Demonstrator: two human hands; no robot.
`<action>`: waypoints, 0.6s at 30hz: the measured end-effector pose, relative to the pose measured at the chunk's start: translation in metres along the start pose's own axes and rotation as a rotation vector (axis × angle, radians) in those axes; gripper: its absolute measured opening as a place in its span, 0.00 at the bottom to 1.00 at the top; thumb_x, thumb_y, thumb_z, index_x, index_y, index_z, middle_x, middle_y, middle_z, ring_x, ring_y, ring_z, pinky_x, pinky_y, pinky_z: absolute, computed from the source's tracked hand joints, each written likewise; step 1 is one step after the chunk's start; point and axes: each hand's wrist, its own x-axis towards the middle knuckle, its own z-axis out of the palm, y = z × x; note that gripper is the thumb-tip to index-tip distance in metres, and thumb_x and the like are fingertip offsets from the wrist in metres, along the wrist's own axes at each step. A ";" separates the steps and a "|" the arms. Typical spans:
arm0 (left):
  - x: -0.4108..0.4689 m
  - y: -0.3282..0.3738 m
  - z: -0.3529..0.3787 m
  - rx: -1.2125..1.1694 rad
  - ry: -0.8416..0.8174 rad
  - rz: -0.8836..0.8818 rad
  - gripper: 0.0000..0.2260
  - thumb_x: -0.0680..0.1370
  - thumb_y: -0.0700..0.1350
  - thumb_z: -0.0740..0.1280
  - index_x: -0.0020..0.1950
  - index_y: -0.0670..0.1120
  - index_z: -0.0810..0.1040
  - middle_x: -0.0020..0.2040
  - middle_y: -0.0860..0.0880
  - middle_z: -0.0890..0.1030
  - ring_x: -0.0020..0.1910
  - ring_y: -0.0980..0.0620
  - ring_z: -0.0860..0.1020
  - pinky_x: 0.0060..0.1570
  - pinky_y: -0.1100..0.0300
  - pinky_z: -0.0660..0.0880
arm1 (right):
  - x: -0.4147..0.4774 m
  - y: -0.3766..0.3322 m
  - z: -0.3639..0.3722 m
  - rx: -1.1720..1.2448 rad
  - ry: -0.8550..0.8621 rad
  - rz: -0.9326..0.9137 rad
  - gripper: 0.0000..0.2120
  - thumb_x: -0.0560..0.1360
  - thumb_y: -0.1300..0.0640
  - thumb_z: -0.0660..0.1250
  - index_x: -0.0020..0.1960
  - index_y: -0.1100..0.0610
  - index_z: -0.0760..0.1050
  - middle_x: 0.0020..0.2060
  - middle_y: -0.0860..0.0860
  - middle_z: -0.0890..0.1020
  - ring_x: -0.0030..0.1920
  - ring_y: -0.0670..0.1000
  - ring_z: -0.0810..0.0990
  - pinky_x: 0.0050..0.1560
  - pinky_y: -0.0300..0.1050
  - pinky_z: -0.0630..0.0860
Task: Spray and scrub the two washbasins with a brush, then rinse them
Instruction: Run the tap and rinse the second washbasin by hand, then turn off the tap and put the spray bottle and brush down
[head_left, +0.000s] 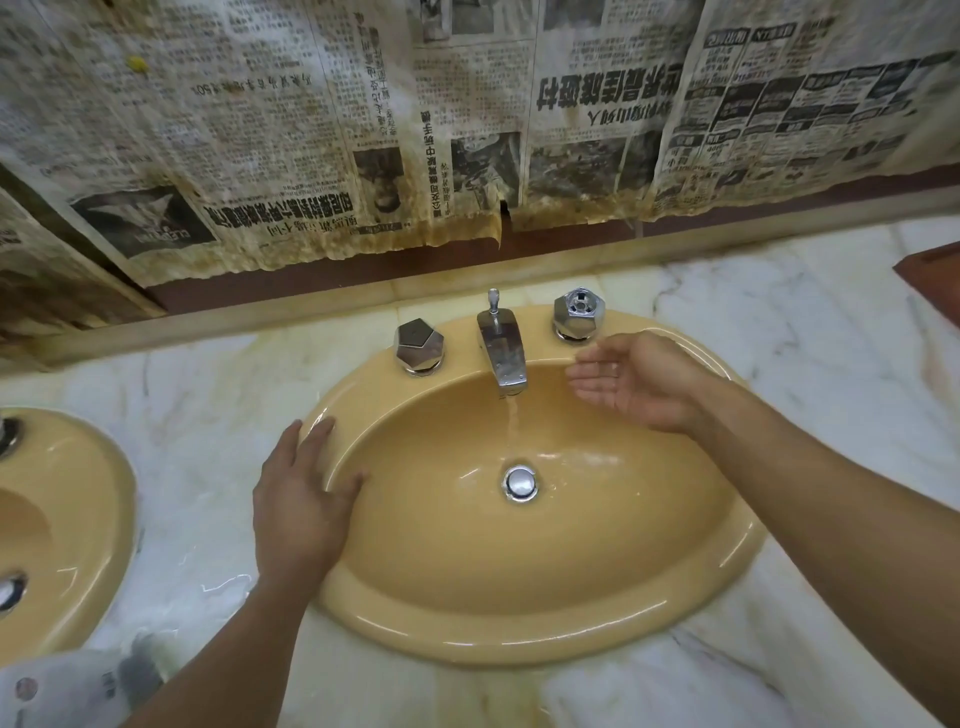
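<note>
Your left hand: flat, fingers straight, on washbasin rim | your right hand: cupped, empty, beside faucet | water running between them

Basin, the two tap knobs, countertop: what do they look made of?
Basin: probably glazed ceramic; mustard gloss, sharp highlights. Left knob and right knob: chromed metal by the look; faceted, mirror reflections. Countertop: polished marble or an imitation; white, grey veins, yellowish stains.
</note>
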 end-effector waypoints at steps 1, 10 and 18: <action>0.000 0.000 0.000 0.000 0.000 0.006 0.30 0.77 0.57 0.73 0.78 0.57 0.68 0.80 0.48 0.65 0.77 0.44 0.64 0.74 0.42 0.63 | -0.004 0.005 0.002 -0.047 0.023 -0.035 0.13 0.83 0.60 0.60 0.61 0.66 0.77 0.57 0.63 0.82 0.62 0.61 0.81 0.65 0.55 0.77; 0.000 0.001 -0.001 0.037 -0.021 0.039 0.28 0.80 0.60 0.69 0.79 0.56 0.68 0.80 0.45 0.64 0.77 0.42 0.63 0.73 0.40 0.63 | -0.052 0.091 0.017 -0.166 0.069 -0.064 0.10 0.81 0.61 0.62 0.59 0.59 0.80 0.53 0.58 0.86 0.56 0.58 0.85 0.61 0.55 0.79; 0.002 0.035 -0.050 -0.124 -0.252 -0.187 0.19 0.80 0.45 0.69 0.72 0.49 0.77 0.76 0.49 0.73 0.73 0.44 0.71 0.65 0.58 0.66 | -0.099 0.128 0.076 -0.349 -0.078 -0.218 0.10 0.81 0.57 0.66 0.60 0.51 0.82 0.53 0.52 0.86 0.54 0.52 0.85 0.55 0.47 0.80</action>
